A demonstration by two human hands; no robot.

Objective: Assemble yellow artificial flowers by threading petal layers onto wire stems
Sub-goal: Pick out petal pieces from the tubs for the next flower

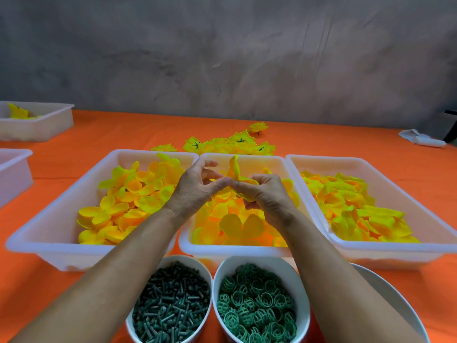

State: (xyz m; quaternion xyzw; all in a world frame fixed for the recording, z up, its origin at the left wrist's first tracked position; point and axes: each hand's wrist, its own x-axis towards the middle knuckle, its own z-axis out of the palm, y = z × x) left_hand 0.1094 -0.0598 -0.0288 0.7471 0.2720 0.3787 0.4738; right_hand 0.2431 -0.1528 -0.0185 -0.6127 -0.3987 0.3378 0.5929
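We see both hands raised over the middle tray point(237, 248), fingertips meeting. The left hand point(195, 189) has thumb and forefinger pinched on the yellow petal piece point(235, 169); its other fingers curl loosely above. The right hand point(265, 194) has a narrow grip, curled round the same petal piece from the other side. One petal stands upright just above the two grips. We cannot tell whether a stem is inside the piece.

Directly below the grips: the middle tray, holding loose yellow-orange petal layers. Left of the left grip: the left tray point(61, 251), with cupped yellow petals. Right of the right grip: the right tray point(420, 194), with flatter yellow petals. The three trays sit side by side, rims touching or nearly so.

Beyond the grips, past the trays: a cluster of finished yellow flowers point(237, 143) lying on the orange table point(99, 134).

Nearer than the grips, between the forearms: a white bowl of dark green stem pieces point(170, 308) and, just beside it, a white bowl of green ring-shaped parts point(257, 305).
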